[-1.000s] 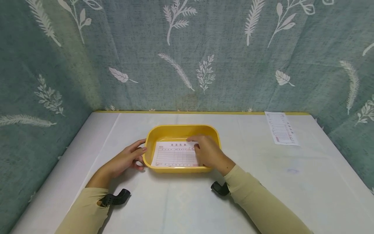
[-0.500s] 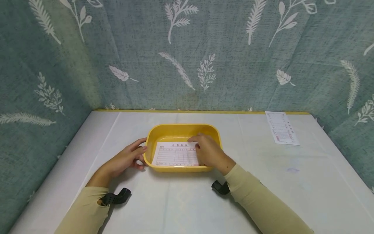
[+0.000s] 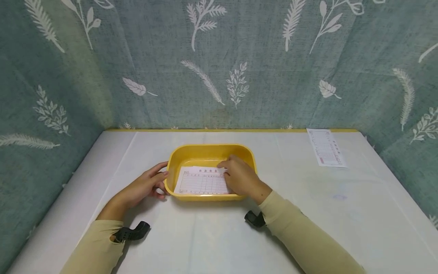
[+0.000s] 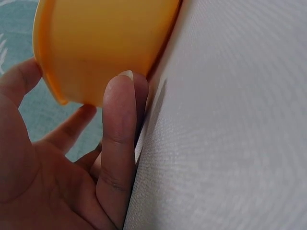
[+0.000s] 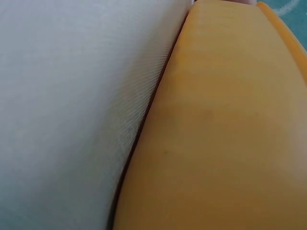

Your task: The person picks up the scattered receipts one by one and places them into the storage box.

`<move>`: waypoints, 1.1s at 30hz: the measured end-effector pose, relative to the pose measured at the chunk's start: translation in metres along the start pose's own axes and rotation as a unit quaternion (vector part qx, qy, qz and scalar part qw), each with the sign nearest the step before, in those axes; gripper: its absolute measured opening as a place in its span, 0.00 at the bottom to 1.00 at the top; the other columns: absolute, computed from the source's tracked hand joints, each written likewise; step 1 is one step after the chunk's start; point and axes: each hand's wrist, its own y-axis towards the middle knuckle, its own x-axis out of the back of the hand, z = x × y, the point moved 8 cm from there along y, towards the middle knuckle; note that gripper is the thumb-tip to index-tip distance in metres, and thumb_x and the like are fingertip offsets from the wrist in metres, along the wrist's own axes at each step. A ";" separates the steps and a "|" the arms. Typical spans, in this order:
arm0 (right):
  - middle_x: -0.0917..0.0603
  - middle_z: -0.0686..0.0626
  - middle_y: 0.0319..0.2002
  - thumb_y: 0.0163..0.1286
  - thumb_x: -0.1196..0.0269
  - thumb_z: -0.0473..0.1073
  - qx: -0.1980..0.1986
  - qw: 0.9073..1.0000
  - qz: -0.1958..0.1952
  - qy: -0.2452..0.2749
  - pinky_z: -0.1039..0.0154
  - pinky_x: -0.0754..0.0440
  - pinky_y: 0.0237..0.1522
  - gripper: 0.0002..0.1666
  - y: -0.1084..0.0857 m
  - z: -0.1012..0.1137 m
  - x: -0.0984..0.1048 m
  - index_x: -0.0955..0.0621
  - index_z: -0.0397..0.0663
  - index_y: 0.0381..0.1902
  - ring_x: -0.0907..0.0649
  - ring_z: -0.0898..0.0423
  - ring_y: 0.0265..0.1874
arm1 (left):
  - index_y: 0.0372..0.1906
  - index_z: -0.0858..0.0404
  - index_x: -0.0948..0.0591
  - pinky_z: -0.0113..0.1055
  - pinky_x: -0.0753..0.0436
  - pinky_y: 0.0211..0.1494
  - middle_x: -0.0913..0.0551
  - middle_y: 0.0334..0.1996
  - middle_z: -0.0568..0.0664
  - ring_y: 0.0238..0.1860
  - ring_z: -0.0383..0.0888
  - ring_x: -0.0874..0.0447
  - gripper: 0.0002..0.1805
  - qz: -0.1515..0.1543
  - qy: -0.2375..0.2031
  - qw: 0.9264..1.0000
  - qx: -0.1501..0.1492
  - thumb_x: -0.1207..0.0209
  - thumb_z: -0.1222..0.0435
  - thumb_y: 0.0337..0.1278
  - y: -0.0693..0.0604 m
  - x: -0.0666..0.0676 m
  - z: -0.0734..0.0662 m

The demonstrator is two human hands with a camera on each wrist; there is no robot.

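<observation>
A yellow plastic tray [image 3: 210,197] stands on the white table. Inside it lie printed receipt slips [image 3: 200,182] with a ruled grid; more than one edge shows at their top. My left hand [image 3: 143,186] holds the tray's left end, thumb and index finger at the rim. In the left wrist view, finger ends of the left hand [image 4: 57,177] touch the tray's wall [image 4: 105,43]. My right hand [image 3: 244,179] reaches into the tray over the slips' right end, its index finger bent near their top edge. Its other fingertips are hidden, and the right wrist view shows mostly the tray's outer wall [image 5: 216,124].
Another printed slip [image 3: 326,148] lies at the table's back right. Patterned green cloth [image 3: 273,87] hangs behind and along both sides. A black wrist strap [image 3: 131,232] sits on the left sleeve, and another black wrist piece [image 3: 254,219] on the right.
The whole view has shifted slightly. The top slip sits a little askew, and a second edge shows above it. Both hands stay at the same places on and in the tray.
</observation>
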 end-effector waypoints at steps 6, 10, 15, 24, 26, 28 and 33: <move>0.20 0.45 0.49 0.71 0.42 0.34 0.004 1.000 0.004 -0.014 0.60 0.23 0.46 0.19 0.001 0.003 0.002 0.16 0.46 0.57 0.24 0.52 0.41 | 0.80 0.57 0.52 0.37 0.13 0.39 0.17 0.31 0.50 0.35 0.44 0.14 0.36 0.002 -0.006 1.000 -0.006 0.53 0.52 0.77 0.000 0.002 -0.002; 0.20 0.44 0.52 0.72 0.42 0.37 0.015 1.000 0.012 -0.021 0.57 0.23 0.49 0.19 0.002 0.005 0.002 0.17 0.46 0.58 0.25 0.51 0.44 | 0.80 0.57 0.51 0.37 0.13 0.38 0.18 0.30 0.50 0.35 0.44 0.14 0.36 0.003 -0.008 1.000 -0.010 0.52 0.51 0.77 -0.001 0.004 -0.004; 0.20 0.44 0.53 0.74 0.41 0.41 0.011 0.998 0.036 -0.049 0.55 0.22 0.48 0.19 0.001 0.004 -0.001 0.17 0.47 0.60 0.25 0.50 0.44 | 0.80 0.56 0.51 0.38 0.13 0.39 0.18 0.29 0.50 0.35 0.43 0.15 0.36 0.006 -0.005 1.000 -0.005 0.53 0.51 0.77 0.000 0.002 -0.003; 0.16 0.44 0.47 0.71 0.40 0.43 0.031 0.994 -0.028 -0.104 0.51 0.23 0.50 0.14 0.000 0.007 0.005 0.14 0.45 0.49 0.20 0.47 0.45 | 0.80 0.56 0.51 0.38 0.13 0.39 0.18 0.31 0.51 0.35 0.43 0.15 0.36 0.004 0.001 1.000 -0.002 0.53 0.50 0.77 0.000 0.001 -0.002; 0.15 0.44 0.49 0.70 0.40 0.44 0.030 0.991 -0.056 -0.116 0.48 0.24 0.53 0.15 -0.001 0.008 0.008 0.14 0.45 0.50 0.19 0.46 0.48 | 0.80 0.56 0.51 0.38 0.13 0.39 0.18 0.31 0.51 0.35 0.43 0.15 0.36 0.005 0.001 1.000 -0.003 0.53 0.51 0.77 0.000 0.001 -0.002; 0.15 0.44 0.53 0.70 0.39 0.46 0.029 0.988 -0.078 -0.127 0.45 0.24 0.55 0.19 -0.003 0.010 0.011 0.15 0.46 0.55 0.18 0.45 0.52 | 0.80 0.56 0.50 0.38 0.13 0.39 0.18 0.31 0.51 0.34 0.43 0.15 0.36 0.005 0.001 1.000 -0.004 0.53 0.51 0.77 0.000 0.001 -0.002; 0.13 0.45 0.50 0.69 0.36 0.45 0.056 0.984 -0.129 -0.112 0.44 0.24 0.55 0.16 -0.005 0.014 0.019 0.13 0.47 0.51 0.17 0.45 0.50 | 0.80 0.56 0.51 0.38 0.13 0.38 0.17 0.29 0.50 0.33 0.43 0.15 0.36 0.003 0.001 1.000 0.002 0.53 0.51 0.77 0.001 0.000 0.000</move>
